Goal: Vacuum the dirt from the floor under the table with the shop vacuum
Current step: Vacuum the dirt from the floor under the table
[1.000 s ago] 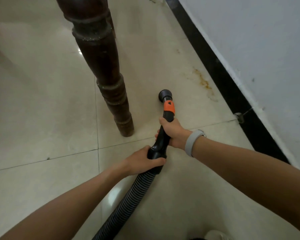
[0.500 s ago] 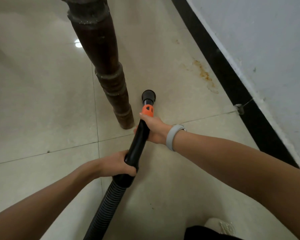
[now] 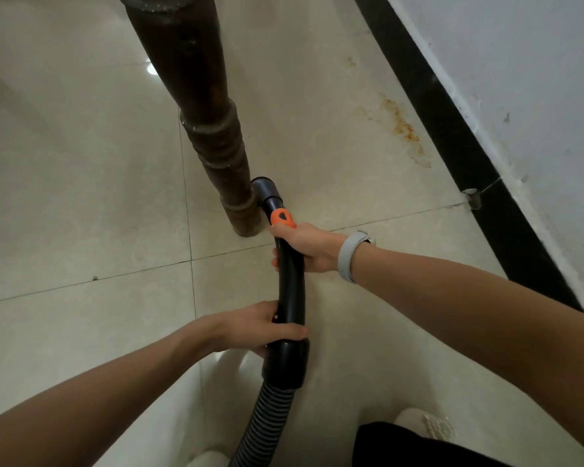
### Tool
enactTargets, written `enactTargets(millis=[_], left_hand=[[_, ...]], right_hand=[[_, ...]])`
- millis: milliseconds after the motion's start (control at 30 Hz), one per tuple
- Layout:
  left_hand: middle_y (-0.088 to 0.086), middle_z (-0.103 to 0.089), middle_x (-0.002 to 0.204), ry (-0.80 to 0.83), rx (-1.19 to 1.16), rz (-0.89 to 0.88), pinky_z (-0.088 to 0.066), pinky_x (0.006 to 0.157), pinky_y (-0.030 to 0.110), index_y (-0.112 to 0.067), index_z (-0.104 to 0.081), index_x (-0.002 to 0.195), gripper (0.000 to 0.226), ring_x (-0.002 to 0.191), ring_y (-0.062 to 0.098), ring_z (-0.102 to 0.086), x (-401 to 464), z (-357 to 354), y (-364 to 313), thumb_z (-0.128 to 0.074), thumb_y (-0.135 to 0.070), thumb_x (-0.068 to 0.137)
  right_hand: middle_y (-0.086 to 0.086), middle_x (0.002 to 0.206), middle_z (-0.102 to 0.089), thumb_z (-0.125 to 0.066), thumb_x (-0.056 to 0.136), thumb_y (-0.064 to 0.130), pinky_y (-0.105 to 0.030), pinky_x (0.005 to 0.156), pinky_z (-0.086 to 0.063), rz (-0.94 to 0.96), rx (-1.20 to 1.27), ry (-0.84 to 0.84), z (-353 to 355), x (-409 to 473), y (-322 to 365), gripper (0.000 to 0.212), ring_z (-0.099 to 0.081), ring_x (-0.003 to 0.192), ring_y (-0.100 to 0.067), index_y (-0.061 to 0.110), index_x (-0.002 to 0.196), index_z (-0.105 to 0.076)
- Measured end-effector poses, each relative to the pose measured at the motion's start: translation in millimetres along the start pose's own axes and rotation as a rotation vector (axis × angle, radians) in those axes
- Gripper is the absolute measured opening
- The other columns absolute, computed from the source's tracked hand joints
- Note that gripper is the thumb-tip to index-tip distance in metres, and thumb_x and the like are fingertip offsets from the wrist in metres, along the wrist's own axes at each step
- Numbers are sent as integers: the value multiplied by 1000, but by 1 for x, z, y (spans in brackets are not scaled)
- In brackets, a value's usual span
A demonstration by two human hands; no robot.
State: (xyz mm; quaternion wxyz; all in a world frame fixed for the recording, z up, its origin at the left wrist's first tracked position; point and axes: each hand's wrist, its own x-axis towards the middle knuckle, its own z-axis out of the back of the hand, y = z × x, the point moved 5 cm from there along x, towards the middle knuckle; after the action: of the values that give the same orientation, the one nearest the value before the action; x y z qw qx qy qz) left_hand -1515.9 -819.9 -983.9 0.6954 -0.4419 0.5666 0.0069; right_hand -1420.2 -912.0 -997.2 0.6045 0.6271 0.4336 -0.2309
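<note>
With both hands clamped on the wand (image 3: 289, 281), right hand (image 3: 309, 246) nearer the nozzle (image 3: 263, 190) than left hand (image 3: 260, 326), its axis runs toward 12 o'clock, nozzle beside the table leg (image 3: 216, 143).

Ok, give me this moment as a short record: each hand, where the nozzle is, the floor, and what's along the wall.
left hand: grips the black wand just above the hose cuff
right hand: grips the wand below the orange collar
nozzle: at the foot of the table leg, on its right side
hose: ribbed, trailing toward the person
floor: pale tiles, rust-coloured stain near the black skirting
</note>
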Motion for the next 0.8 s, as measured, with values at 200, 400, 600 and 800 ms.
enactTargets(millis=[200,400,600,800], left_hand=[[0,-63,108,6,76,8,-55,87,28,-22,-48,110,23,101,16,-63,-3,-3,5,-56,-35,92],[7,-70,93,-200,-251,0,-55,85,31,-12,-56,102,20,88,19,-69,-5,-11,13,-54,-30,92],[5,-67,77,-313,-90,-72,-57,74,32,-13,-52,95,16,69,17,-67,-7,6,11,-54,-29,94],[1,-65,72,-174,206,37,-53,63,24,-16,-52,95,23,60,13,-64,-13,51,4,-53,-40,93]], right_hand=[[-11,89,-54,-56,93,28,-38,79,-55,-41,81,-30,6,-7,-15,29,-61,74,-22,11,113,-41],[-8,83,-53,-53,95,25,-38,79,-54,63,75,-98,-5,-6,-26,25,-58,70,-20,9,111,-42],[-6,88,-51,-58,90,23,-37,76,-49,64,46,-188,0,-3,-10,34,-54,82,-20,9,116,-42],[-4,86,-45,-55,91,27,-40,78,-52,35,258,-358,-2,-3,-15,29,-49,87,-24,11,110,-39]])
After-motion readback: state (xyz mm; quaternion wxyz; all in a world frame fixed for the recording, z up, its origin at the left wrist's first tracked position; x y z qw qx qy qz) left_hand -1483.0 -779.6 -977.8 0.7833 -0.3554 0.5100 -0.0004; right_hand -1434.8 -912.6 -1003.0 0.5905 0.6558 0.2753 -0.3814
